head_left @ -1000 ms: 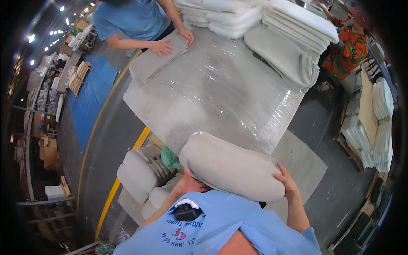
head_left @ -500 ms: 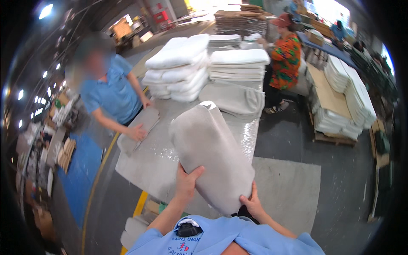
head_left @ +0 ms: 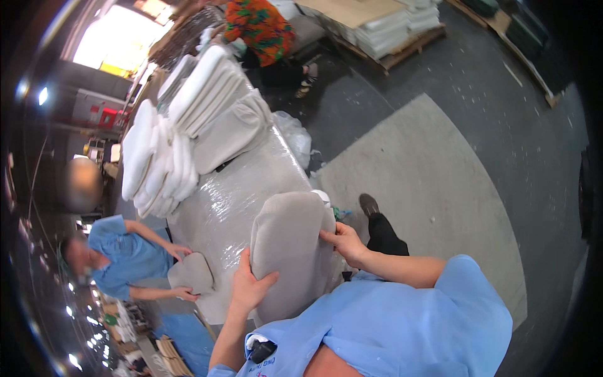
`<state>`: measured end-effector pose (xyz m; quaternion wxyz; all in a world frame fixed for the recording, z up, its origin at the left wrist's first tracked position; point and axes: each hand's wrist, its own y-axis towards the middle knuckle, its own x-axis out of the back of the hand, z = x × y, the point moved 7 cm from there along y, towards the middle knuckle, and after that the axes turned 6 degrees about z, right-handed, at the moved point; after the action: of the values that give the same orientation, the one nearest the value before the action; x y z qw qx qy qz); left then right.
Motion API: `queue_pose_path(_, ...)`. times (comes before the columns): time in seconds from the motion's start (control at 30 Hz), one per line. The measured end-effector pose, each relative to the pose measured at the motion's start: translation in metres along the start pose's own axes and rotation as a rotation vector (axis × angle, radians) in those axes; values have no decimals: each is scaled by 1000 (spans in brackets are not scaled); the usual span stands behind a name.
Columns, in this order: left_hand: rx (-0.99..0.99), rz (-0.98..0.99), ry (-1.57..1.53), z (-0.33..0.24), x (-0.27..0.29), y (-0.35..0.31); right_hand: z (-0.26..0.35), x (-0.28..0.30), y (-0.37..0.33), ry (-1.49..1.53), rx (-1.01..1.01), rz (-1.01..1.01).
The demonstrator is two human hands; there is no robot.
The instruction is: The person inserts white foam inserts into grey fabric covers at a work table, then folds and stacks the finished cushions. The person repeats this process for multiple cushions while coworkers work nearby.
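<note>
A grey fabric-covered cushion [head_left: 286, 251] is held close in front of my body, at the near end of the plastic-wrapped table [head_left: 223, 195]. Some white [head_left: 323, 198] shows at its far right corner. My left hand [head_left: 250, 283] grips the cushion's left side, thumb lying across the grey cover. On the opposite side my right hand [head_left: 345, 244] pinches the cover's edge between thumb and fingers. The cushion's underside is hidden.
White cushions [head_left: 157, 163] are stacked at the table's far end, beside a flat grey cushion [head_left: 232, 129]. At left, a co-worker in blue [head_left: 122, 254] handles a smaller grey piece [head_left: 191, 274]. A clear plastic bag [head_left: 294, 138] hangs by the table's right edge. Another person [head_left: 260, 31] stands beyond.
My view has turned and tilted. The cushion has swung more upright and nearer my body; my right hand has moved from its near end up its right side. The co-worker's piece has shifted.
</note>
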<state>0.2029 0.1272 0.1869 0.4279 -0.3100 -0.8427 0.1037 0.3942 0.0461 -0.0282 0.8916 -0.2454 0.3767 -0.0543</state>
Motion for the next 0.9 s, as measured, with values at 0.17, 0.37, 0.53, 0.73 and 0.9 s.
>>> queue_pose_path(0.17,95,183,149,13,-52,23,-24,29,-11,204,-115,-142)
queue_pose_path(0.37,-102,471,-30,-4,-73,85,-52,63,12,320,-48,-210)
queue_pose_path(0.53,-125,496,-144,-68,-112,217,-60,70,22,368,4,-235)
queue_pose_path(0.73,-68,1014,437,-66,-222,285,-58,70,21,398,45,-243)
queue_pose_path(0.9,-87,1241,789,-66,-252,290,-70,77,29,364,32,-293)
